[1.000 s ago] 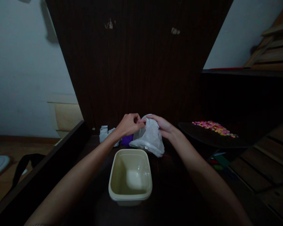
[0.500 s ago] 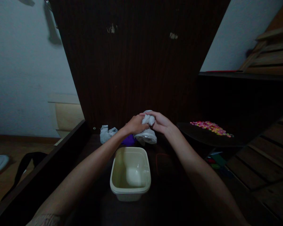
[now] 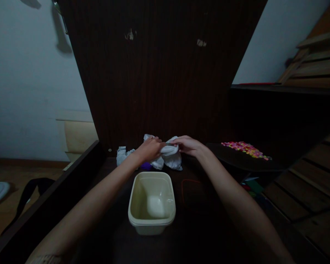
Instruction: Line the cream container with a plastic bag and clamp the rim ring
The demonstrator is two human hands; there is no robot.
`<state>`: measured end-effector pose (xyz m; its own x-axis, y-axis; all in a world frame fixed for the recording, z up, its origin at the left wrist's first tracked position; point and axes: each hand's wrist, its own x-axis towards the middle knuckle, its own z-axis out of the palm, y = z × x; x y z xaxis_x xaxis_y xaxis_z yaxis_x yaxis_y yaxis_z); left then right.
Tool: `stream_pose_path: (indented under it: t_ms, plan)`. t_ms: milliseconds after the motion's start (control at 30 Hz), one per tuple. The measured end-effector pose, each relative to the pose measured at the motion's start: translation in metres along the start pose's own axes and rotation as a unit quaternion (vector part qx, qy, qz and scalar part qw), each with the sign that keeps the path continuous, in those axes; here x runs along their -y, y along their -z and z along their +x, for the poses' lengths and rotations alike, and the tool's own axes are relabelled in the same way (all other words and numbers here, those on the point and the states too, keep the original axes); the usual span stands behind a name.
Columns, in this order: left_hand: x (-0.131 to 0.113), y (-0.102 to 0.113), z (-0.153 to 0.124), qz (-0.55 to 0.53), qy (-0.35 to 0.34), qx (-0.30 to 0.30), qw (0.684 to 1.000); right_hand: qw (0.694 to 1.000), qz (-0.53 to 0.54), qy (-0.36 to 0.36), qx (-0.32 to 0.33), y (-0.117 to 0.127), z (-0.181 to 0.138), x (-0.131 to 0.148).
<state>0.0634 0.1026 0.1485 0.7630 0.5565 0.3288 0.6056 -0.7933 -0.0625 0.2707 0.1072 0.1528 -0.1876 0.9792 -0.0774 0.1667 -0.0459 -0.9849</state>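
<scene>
Between my two hands a whitish plastic bag (image 3: 172, 158) is stretched, its lower part hanging to the dark desktop. My left hand (image 3: 150, 148) is closed on its left side, and part of the bag shows behind and below those fingers. On the right side my right hand (image 3: 189, 144) pinches the bag's upper edge with thumb and fingers. A cream plastic tub (image 3: 151, 221) stands upright in front of the hands, with nothing in it. Just behind the tub lies something purple (image 3: 146, 166), partly covered by the bag and my left hand.
Another crumpled whitish bag (image 3: 121, 155) lies left of my hands, against the dark wooden panel (image 3: 165, 80). To the right, a dark shelf (image 3: 222, 156) bears a pile of small pink and yellow pieces (image 3: 246, 149). A raised board (image 3: 52, 198) edges the left side.
My hands have moved apart, the left one slightly left and the right one slightly right. The bunched bag is now spread out between them.
</scene>
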Motion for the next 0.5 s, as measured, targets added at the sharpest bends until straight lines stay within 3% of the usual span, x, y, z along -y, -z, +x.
stream_pose_path:
  t_ms: [200, 400, 500]
  plan:
    - [0.011, -0.009, -0.006, 0.015, 0.0, -0.05, 0.999, 0.997, -0.071, -0.007, 0.034, -0.005, -0.009, -0.005]
    - [0.014, -0.018, -0.011, -0.008, 0.126, -0.208, 0.97, 0.996, -0.074, 0.005, 0.04, -0.02, -0.012, -0.014]
    - [0.012, -0.02, -0.013, -0.033, 0.181, -0.227, 0.956, 0.997, -0.068, 0.007, 0.031, -0.026, -0.012, -0.022]
